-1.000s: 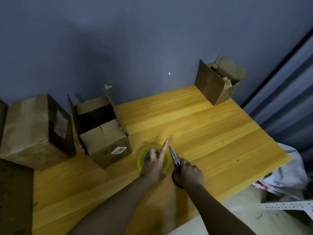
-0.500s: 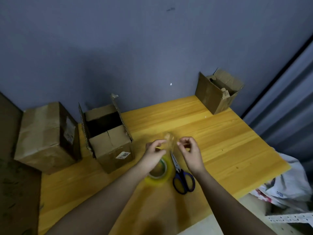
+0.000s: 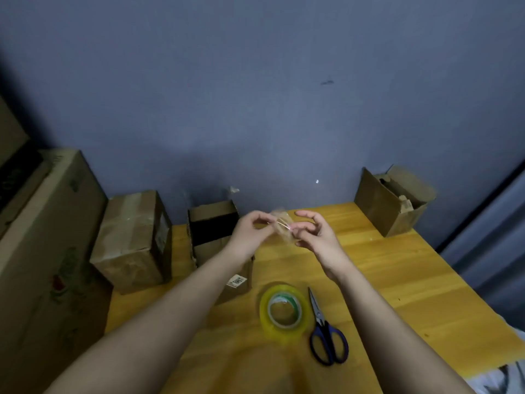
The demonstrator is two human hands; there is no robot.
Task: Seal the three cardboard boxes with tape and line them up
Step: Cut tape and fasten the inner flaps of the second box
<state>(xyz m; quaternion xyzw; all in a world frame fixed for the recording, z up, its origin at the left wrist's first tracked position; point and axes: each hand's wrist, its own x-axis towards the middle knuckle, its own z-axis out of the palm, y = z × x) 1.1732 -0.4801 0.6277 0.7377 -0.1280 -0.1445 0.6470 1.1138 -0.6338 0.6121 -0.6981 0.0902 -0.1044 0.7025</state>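
Observation:
Both hands are raised above the yellow wooden table, holding a clear strip of tape between them. My left hand pinches one end and my right hand pinches the other. A yellowish tape roll lies flat on the table below them. An open cardboard box with raised flaps stands behind my left forearm. To its left stands a closed, taped box. A third box, open at the top, sits at the table's far right corner.
Blue-handled scissors lie just right of the tape roll. A tall carton stands off the table's left edge. A grey wall runs behind the table. Cloth lies at the lower right corner.
My hands left the tape roll and scissors on the table and rose with a cut strip of tape held between them. The camera view tilted upward.

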